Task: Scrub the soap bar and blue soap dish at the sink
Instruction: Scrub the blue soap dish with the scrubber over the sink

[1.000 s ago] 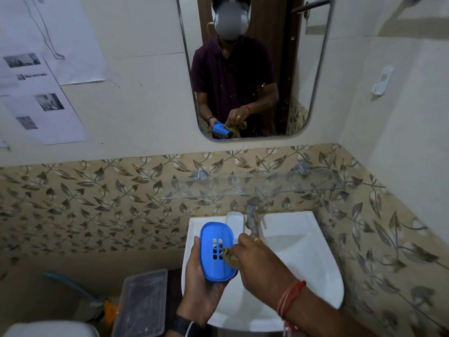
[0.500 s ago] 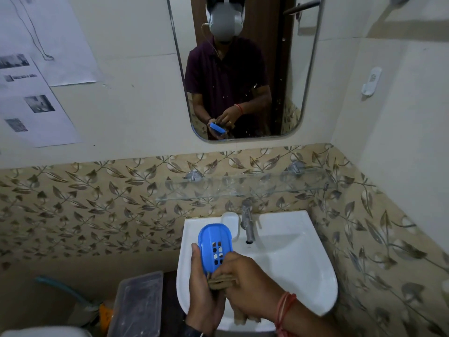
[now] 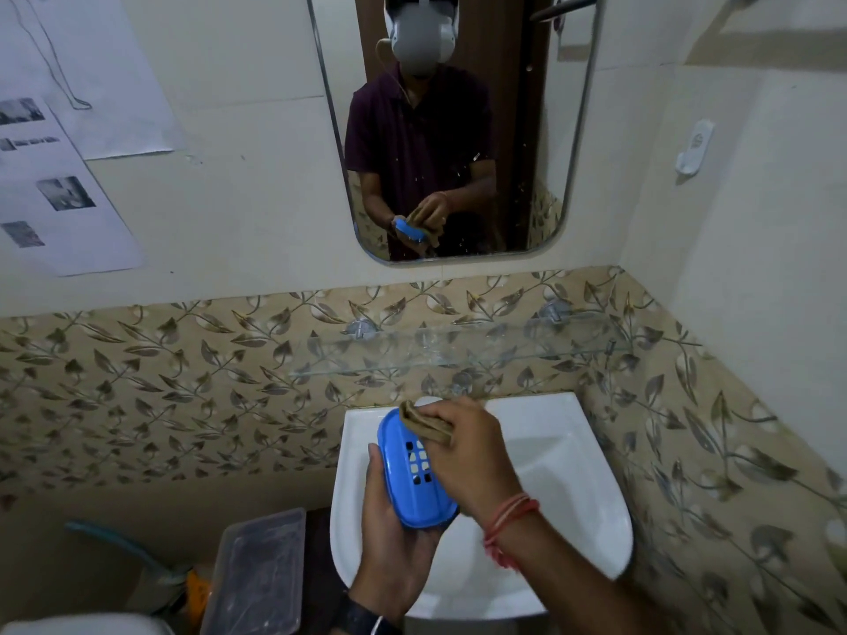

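The blue soap dish (image 3: 415, 492), oval with a grid of drain holes, is tilted over the white sink (image 3: 573, 511). My left hand (image 3: 394, 547) cups it from underneath and the left side. My right hand (image 3: 467, 456) presses a folded brown cloth (image 3: 424, 421) against the dish's upper end, covering part of it. A pale rounded thing, possibly the soap bar (image 3: 428, 400), peeks out on the sink's back ledge behind my right hand. The tap is hidden by my right hand.
A glass shelf (image 3: 458, 355) runs along the leaf-patterned tiles above the sink. The mirror (image 3: 453, 130) reflects a person holding the dish and cloth. A clear plastic lidded box (image 3: 259, 575) stands left of the sink. Papers (image 3: 68, 185) hang on the left wall.
My right hand has carried the cloth from the dish's lower end up to its top end. The dish has tilted so that more of its lower rim shows.
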A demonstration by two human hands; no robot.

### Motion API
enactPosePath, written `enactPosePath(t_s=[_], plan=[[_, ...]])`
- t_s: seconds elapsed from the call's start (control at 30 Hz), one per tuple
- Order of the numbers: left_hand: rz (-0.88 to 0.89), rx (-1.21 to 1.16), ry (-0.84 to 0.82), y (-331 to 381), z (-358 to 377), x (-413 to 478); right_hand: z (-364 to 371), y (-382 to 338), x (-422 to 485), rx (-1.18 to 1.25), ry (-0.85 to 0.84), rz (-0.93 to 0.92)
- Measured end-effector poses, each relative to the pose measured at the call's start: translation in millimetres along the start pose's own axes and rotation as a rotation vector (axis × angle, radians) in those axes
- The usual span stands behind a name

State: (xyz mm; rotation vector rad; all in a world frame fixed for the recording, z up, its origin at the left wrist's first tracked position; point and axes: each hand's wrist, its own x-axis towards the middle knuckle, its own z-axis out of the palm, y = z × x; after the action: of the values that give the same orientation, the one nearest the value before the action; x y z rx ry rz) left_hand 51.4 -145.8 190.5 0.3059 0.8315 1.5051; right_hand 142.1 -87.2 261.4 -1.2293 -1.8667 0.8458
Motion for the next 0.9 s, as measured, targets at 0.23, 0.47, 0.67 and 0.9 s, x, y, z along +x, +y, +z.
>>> enactPosePath(t_s=[0.23,0.47,0.67,0.9], plan=[[-0.051,-0.121,0.051,4,-13,9,8,2,-29,0.034,-0.257,-0.218],[-0.003,0.081,-0.008,25,-31,12,-6,16,-43,-0.1,-0.48,-0.243],[0.022,0.034,-0.046,32,-26,11,-22,11,-23,-0.111,-0.217,-0.175],[-0.038,0.034,-0.056,29,-35,14,-32,-9,6,0.133,0.239,-0.119]])
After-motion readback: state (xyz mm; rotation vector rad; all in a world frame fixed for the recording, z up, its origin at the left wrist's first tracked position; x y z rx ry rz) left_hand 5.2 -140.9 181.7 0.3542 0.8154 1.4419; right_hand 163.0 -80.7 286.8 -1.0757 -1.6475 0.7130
